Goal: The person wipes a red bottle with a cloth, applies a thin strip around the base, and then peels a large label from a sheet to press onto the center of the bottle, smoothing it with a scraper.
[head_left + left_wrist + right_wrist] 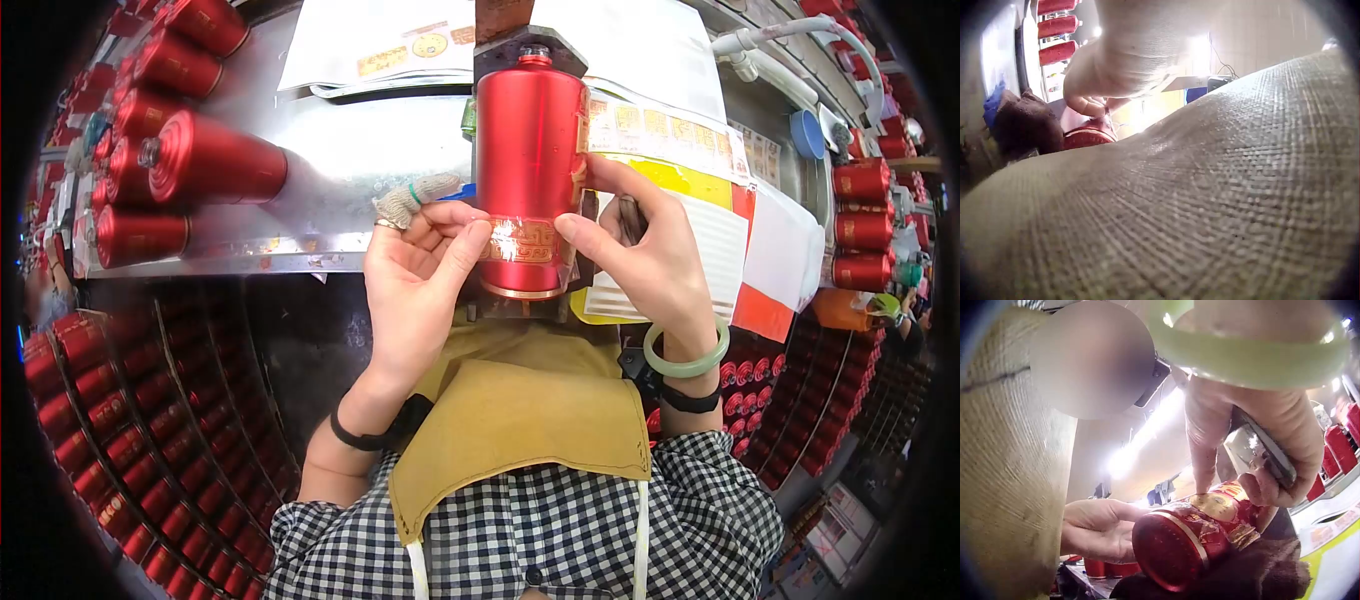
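A glossy red bottle [528, 140] lies in front of me, its capped neck pointing away. A gold-patterned label [522, 242] is on its lower part. My left hand [415, 285] pinches the label's left edge between thumb and forefinger. A grey knit finger cover [412, 198] with a green band shows at that hand. My right hand [650, 245] has its thumb on the label's right edge and a finger farther up the bottle's side. Its curled fingers also hold a flat, dark-and-silver tool [1263, 450]. A round gold seal [1216, 506] shows on the bottle in the right wrist view.
Several red bottles [215, 165] stand at the left on the metal table [400, 140]. Sheets of gold labels [660, 125] and white paper [650, 50] lie behind and right. Racks of red bottles [150, 440] flank me below. A dark cloth [1272, 569] lies under the bottle.
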The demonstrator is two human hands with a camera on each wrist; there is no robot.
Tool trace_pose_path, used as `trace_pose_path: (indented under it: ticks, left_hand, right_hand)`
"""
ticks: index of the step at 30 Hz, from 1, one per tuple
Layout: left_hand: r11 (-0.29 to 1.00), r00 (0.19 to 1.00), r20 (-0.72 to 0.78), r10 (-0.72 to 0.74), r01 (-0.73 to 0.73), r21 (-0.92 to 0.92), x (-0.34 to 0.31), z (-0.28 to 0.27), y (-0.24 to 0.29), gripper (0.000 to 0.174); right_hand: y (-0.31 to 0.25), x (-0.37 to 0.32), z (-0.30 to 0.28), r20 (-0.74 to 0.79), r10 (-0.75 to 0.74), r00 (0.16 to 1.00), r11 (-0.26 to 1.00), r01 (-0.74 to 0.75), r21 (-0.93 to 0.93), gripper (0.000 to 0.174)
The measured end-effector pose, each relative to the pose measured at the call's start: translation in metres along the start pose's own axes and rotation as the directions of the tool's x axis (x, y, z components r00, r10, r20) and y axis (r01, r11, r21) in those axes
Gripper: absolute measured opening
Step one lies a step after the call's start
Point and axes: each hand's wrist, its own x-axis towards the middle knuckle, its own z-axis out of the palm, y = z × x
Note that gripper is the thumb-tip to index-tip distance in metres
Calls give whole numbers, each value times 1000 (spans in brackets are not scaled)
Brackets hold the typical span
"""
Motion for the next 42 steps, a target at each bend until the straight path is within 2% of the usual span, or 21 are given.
trace_pose_path:
  ticks: [6,9,11,15,17,18,21,23,24,25,27,28,31,34,38,42]
  left_hand:
    - [1000,1000,-24,6,-6,12,1,2,-2,31]
    - [1000,1000,-28,12,-12,25,2,2,-2,29]
    - [999,1000,-26,12,-11,33,2,2,-3,29]
    - [1000,1000,-23,0,1,24,2,0,-4,27]
    - [1000,1000,-28,4,-3,22,2,0,-5,27]
    - [1000,1000,-27,-3,2,-13,2,0,-6,27]
    - [999,1000,-14,-6,5,-33,3,-2,-8,26]
    - [999,997,-66,31,-33,-36,5,0,-12,30]
    - [994,995,-47,86,-83,71,8,-4,-19,34]
    - [994,994,-54,91,-87,67,9,-7,-23,34]
    - [929,981,26,192,-190,318,12,-9,-25,39]
    - [935,982,53,180,-188,300,11,-5,-23,43]
    - [829,968,125,216,-249,501,9,-3,-30,46]
    - [867,972,102,213,-236,440,13,-5,-37,47]
    - [820,966,71,250,-250,515,10,0,-37,46]
    - [848,971,53,232,-228,478,13,-2,-39,43]
  right_hand:
    - [-1,-1,0,10,13,1000,1000,-13,29,58]
    - [-5,-4,2,-15,26,1000,1000,-26,-12,48]
    - [-6,-6,9,-57,31,998,999,-31,-13,50]
    - [-11,-6,16,-48,58,997,998,-58,-12,54]
    - [-6,-7,18,-71,34,997,999,-32,30,59]
    - [-10,-8,21,-51,76,996,983,-66,171,63]
    - [-2,-6,25,-104,31,994,994,-20,107,66]
    - [-1,-6,24,-90,30,995,997,-23,75,66]
    - [-1,-6,22,-83,34,996,998,-30,49,66]
    - [-3,-6,21,-76,29,997,999,-26,44,66]
    - [-6,-6,19,-61,101,993,995,-101,6,66]
    - [-6,-6,19,-54,98,994,995,-98,2,66]
    - [-5,-6,21,-57,101,993,995,-99,34,65]
    - [-5,-5,23,-66,76,995,995,-72,69,63]
    - [1,-6,23,-65,81,995,992,-75,101,63]
    - [0,-6,23,-61,97,993,991,-90,102,63]
